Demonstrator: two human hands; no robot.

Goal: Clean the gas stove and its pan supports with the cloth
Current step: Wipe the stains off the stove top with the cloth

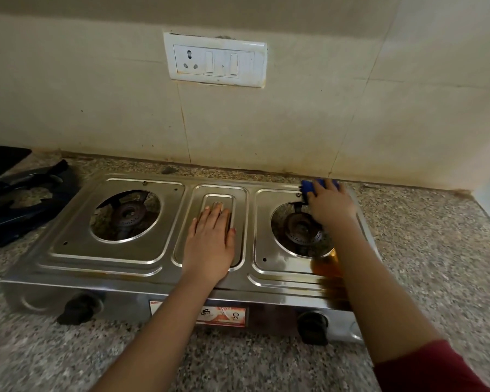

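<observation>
Cloth [318, 185] under the closed right hand [330, 206] at the stove [111, 267] far-right corner, long axis running leftward; left hand [210, 244] flat, empty, mid-panel.

The gas stove [111, 256] fills the middle of the granite counter [436, 250], its back edge near the tiled wall [96, 108], leaving only a narrow strip behind. Both burner openings lie bare, with no pan supports over them. The left hand [210, 244] lies flat on the centre panel, blocking it; the right hand [330, 206] with the blue cloth [309, 188] covers the far right corner, its arm crossing the right burner [297, 227]. The pan supports [23, 199] take up the counter left of the stove. Counter in front and to the right lies open
</observation>
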